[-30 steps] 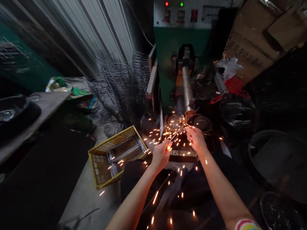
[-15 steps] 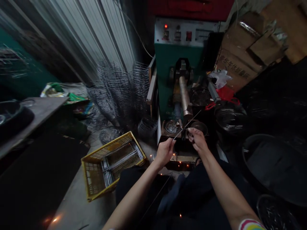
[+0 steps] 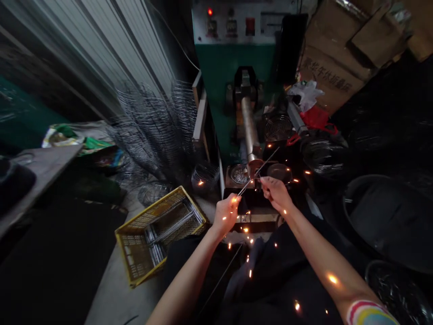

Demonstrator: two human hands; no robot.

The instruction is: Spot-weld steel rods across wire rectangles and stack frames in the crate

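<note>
My left hand [image 3: 226, 213] is closed on the lower end of a thin metal rod [image 3: 269, 158], which slants up to the right under the spot welding machine's copper-coloured electrode arm [image 3: 250, 128]. My right hand [image 3: 275, 194] pinches a small metal piece, too small to name, against the rod near the electrode tip. Bright sparks [image 3: 246, 230] fly from there over both hands, my right forearm and my lap. Left of the tip sits a round dish [image 3: 239, 174] of small metal parts, and to its right a dark round dish [image 3: 279, 171].
A yellow plastic crate [image 3: 123, 239] holding metal rods stands on the floor at left. Behind it rise stacks of wire frames [image 3: 145, 122]. Cardboard boxes [image 3: 328, 76], a red bag [image 3: 316, 118] and a large dark tub [image 3: 382, 225] are on the right. The machine's green body [image 3: 219, 90] stands ahead.
Sparks have grown from a few to many. The electrode now meets the rod where my hands hold it. The view has shifted slightly; both hands keep their grip.
</note>
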